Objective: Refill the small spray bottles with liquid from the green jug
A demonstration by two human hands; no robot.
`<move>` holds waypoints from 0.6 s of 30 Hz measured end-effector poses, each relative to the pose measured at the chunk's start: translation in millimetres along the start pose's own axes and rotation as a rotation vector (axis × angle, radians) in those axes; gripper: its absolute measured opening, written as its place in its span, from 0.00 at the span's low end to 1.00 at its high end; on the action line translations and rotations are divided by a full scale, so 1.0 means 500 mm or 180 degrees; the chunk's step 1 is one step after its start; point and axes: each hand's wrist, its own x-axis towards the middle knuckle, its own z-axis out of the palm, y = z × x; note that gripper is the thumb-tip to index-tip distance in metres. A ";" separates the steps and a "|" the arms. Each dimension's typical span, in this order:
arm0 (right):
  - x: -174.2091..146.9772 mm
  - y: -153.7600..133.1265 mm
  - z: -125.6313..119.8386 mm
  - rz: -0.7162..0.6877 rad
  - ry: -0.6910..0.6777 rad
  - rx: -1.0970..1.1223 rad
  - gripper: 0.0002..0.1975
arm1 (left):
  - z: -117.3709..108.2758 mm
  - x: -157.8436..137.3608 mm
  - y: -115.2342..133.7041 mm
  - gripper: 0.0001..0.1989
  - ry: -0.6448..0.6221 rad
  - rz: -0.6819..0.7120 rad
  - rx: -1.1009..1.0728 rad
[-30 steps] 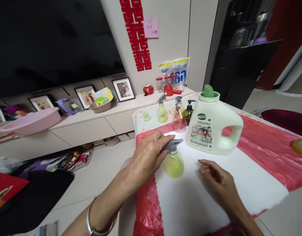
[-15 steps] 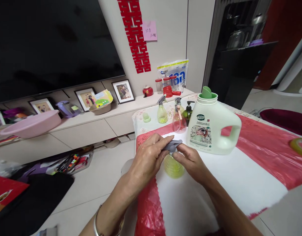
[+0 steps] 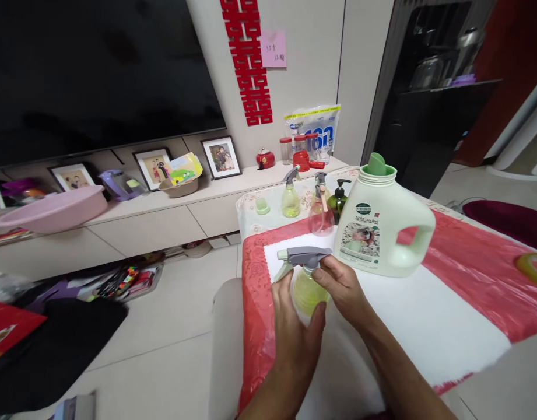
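Here, both hands [image 3: 294, 326] hold a spray bottle [image 3: 307, 286] over the white sheet [image 3: 425, 326].

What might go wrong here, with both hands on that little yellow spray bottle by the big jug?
The right hand pinches the neck under the grey trigger head while the left hand cups the yellow spray bottle; if the head loosens, liquid may spill onto the white sheet. The detergent jug stands close behind, so an elbow or a jerk might knock it.
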 end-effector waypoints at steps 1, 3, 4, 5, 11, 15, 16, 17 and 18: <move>0.000 -0.001 0.000 -0.0023 0.0027 -0.0027 0.20 | 0.012 0.007 0.003 0.30 -0.0057 -0.0100 0.0006; 0.001 -0.001 0.001 -0.0087 0.0104 -0.0096 0.19 | 0.033 0.021 0.005 0.29 -0.0131 -0.0250 -0.0053; 0.001 -0.001 0.002 -0.0117 0.0151 -0.0134 0.19 | 0.042 0.027 0.003 0.29 -0.0102 -0.0279 -0.0110; 0.001 -0.001 0.002 -0.0143 0.0199 -0.0173 0.18 | 0.050 0.029 0.000 0.28 -0.0060 -0.0276 -0.0174; -0.008 0.001 0.010 -0.0208 0.0422 -0.0410 0.16 | 0.076 0.012 -0.033 0.26 0.0125 0.0120 -0.0264; -0.015 -0.005 0.023 -0.0243 0.0594 -0.0544 0.14 | 0.078 0.006 -0.041 0.26 0.0170 0.0367 -0.0123; -0.017 -0.008 0.026 -0.0240 0.0634 -0.0574 0.14 | 0.078 0.006 -0.042 0.26 0.0157 0.0387 -0.0082; -0.018 -0.010 0.029 -0.0229 0.0667 -0.0608 0.14 | 0.078 0.006 -0.042 0.26 0.0142 0.0395 -0.0051; -0.020 -0.013 0.031 -0.0209 0.0690 -0.0650 0.14 | 0.077 0.006 -0.043 0.26 0.0126 0.0405 -0.0034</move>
